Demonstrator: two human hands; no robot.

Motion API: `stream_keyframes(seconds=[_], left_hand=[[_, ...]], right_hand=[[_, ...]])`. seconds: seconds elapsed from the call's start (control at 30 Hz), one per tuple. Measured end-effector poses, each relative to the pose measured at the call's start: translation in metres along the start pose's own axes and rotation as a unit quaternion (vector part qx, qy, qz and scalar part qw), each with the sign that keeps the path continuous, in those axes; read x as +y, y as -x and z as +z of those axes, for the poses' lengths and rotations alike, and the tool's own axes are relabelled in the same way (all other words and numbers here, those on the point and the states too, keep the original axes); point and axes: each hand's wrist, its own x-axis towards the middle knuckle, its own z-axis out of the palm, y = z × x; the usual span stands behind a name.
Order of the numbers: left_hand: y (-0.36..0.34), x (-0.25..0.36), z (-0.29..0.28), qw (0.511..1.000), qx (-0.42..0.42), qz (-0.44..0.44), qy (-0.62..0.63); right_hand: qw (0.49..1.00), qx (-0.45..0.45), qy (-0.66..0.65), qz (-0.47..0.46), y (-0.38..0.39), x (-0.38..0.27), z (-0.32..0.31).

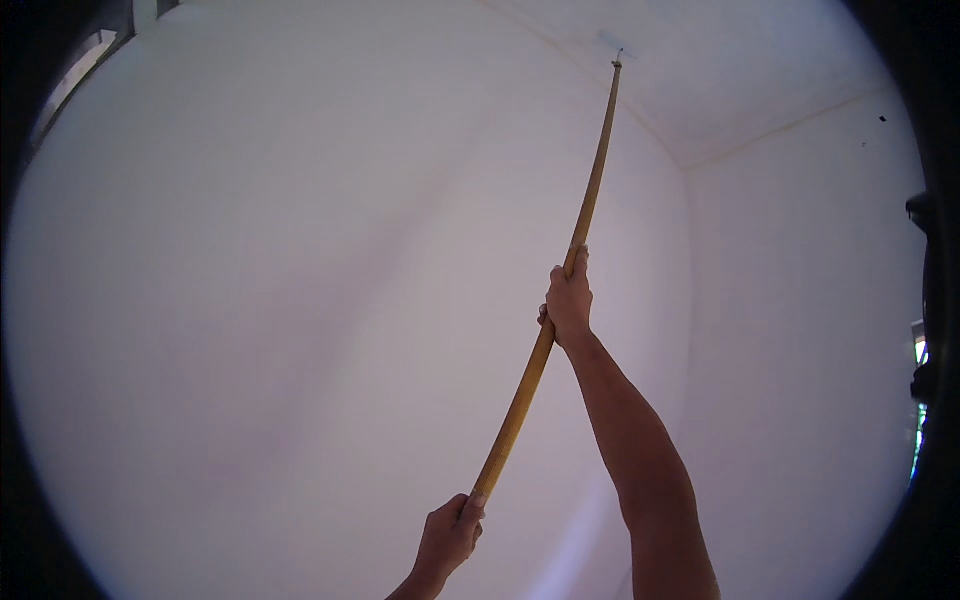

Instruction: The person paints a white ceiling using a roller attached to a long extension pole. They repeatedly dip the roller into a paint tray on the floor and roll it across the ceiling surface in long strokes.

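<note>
A long yellowish-brown pole (pixel 518 408) slants up and to the right, its tip raised to the ceiling. Low on it, my left hand (pixel 449 538) is closed around the shaft. Higher up, my right hand (pixel 568 302) grips the same pole with its arm stretched upward. At the far end a small wire-like fitting (pixel 618 56) joins a pale roller-like head (pixel 614 43), which seems to touch the ceiling. That head is faint against the white, so its exact shape is hard to make out.
A broad white wall (pixel 250 300) stands ahead and meets another wall (pixel 800 320) in a corner at right. The ceiling (pixel 740 70) has a brownish line along its edges. An opening (pixel 85 70) shows at upper left; dark objects (pixel 925 215) hang at the right rim.
</note>
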Motion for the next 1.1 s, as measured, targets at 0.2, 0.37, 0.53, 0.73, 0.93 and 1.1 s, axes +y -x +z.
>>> stream_keyframes(seconds=[0.2,0.37,0.53,0.73,0.93,1.1], left_hand=[[-0.008,-0.011,0.002,1.0,0.001,-0.006,0.024],[-0.012,-0.016,0.002,1.0,-0.004,0.018,0.001],[-0.019,-0.025,0.001,1.0,-0.008,0.022,0.011],[-0.029,-0.042,0.0,0.997,-0.002,0.074,0.024],[-0.035,-0.051,0.002,0.995,0.011,0.079,0.062],[-0.034,-0.05,0.005,0.995,0.016,0.076,0.054]], right_hand=[[1.0,-0.002,-0.012,-0.006,0.006,-0.003,-0.001],[0.999,-0.003,-0.017,-0.029,0.009,-0.005,-0.002],[0.999,0.001,-0.007,-0.049,0.008,-0.002,-0.001],[0.997,0.008,0.006,-0.078,0.011,-0.001,0.001],[0.997,0.002,0.0,-0.081,0.017,-0.002,0.001],[0.997,0.008,0.002,-0.071,0.015,-0.003,0.002]])
